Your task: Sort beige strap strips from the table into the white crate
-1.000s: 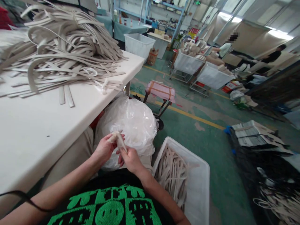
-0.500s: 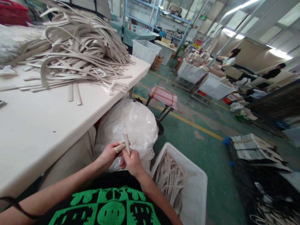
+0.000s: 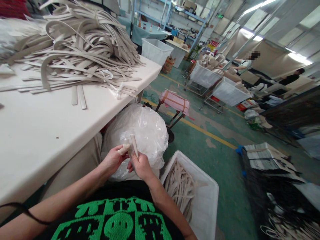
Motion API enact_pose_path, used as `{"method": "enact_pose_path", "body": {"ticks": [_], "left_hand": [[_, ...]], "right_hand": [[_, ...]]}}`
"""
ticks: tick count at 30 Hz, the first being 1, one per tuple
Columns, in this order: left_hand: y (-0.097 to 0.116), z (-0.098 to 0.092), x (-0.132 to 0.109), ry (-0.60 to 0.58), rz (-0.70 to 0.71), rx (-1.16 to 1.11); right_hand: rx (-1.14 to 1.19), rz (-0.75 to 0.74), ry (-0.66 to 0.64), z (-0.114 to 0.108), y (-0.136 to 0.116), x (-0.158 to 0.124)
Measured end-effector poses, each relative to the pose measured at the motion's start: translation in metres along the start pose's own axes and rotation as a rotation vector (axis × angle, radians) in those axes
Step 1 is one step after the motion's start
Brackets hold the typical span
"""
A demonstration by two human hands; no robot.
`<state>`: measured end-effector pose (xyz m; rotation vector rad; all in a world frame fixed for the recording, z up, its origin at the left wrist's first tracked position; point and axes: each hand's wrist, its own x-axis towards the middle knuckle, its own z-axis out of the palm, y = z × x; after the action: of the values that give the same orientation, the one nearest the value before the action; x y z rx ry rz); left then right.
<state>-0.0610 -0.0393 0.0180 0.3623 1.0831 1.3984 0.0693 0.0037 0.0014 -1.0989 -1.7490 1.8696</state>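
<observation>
Low in front of my body, my right hand (image 3: 142,166) is closed around a short, flat beige strip (image 3: 134,146) that sticks up above the fingers. My left hand (image 3: 113,161) is beside it with bent fingers, pinching at a blurred part of the strip between the hands. Beige wraps cover fingertips of this hand. Behind both hands bulges a large clear plastic bag (image 3: 145,130). To the right below, a white plastic bin (image 3: 206,200) holds many loose beige strips (image 3: 181,190).
On the white table (image 3: 32,123) at left lies a big heap of beige strips (image 3: 87,50), with two short pieces near its front. A pink-covered stool (image 3: 175,101) stands beyond the bag. Stacked bundles (image 3: 265,158) lie at right. Two people work by full bins farther back.
My left fingers have drawn slightly left, away from the upright strip, and both hands sit a little higher in view. The right hand keeps its grip.
</observation>
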Motion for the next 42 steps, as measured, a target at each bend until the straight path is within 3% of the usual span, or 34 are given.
{"method": "enact_pose_path", "body": {"ticks": [4, 8, 11, 17, 19, 22, 28, 30, 33, 37, 42], "left_hand": [[0.006, 0.003, -0.006, -0.075, 0.008, 0.059], [0.020, -0.004, 0.007, 0.064, 0.060, -0.031], [0.026, -0.007, 0.017, 0.172, 0.050, -0.107], [0.019, -0.002, 0.016, 0.214, -0.004, -0.118], [0.016, -0.001, 0.016, 0.177, 0.016, -0.071], [0.029, 0.008, 0.016, 0.061, 0.077, 0.037], [0.103, 0.062, 0.014, -0.175, 0.323, 0.162], [0.112, 0.074, 0.019, -0.199, 0.362, 0.143], [0.092, 0.070, 0.039, -0.134, 0.295, 0.064], [0.033, 0.041, 0.069, 0.041, -0.071, -0.060], [-0.017, 0.022, 0.064, 0.061, -0.229, -0.036]], "right_hand": [[0.067, 0.013, 0.015, 0.004, 0.001, 0.004], [0.075, 0.004, -0.082, 0.003, 0.002, -0.005], [0.015, 0.013, -0.077, -0.003, 0.007, -0.016], [-0.047, 0.127, -0.159, -0.014, 0.029, -0.046], [-0.001, 0.117, -0.174, -0.014, 0.029, -0.053], [0.105, 0.019, -0.062, -0.012, 0.014, -0.052], [0.201, -0.167, 0.159, -0.015, -0.042, -0.039], [0.179, -0.204, 0.205, -0.019, -0.050, -0.035], [0.127, -0.142, 0.255, -0.024, -0.039, -0.027], [0.042, 0.023, 0.286, -0.025, 0.000, -0.016], [-0.013, 0.116, 0.330, -0.023, 0.029, -0.008]]}}
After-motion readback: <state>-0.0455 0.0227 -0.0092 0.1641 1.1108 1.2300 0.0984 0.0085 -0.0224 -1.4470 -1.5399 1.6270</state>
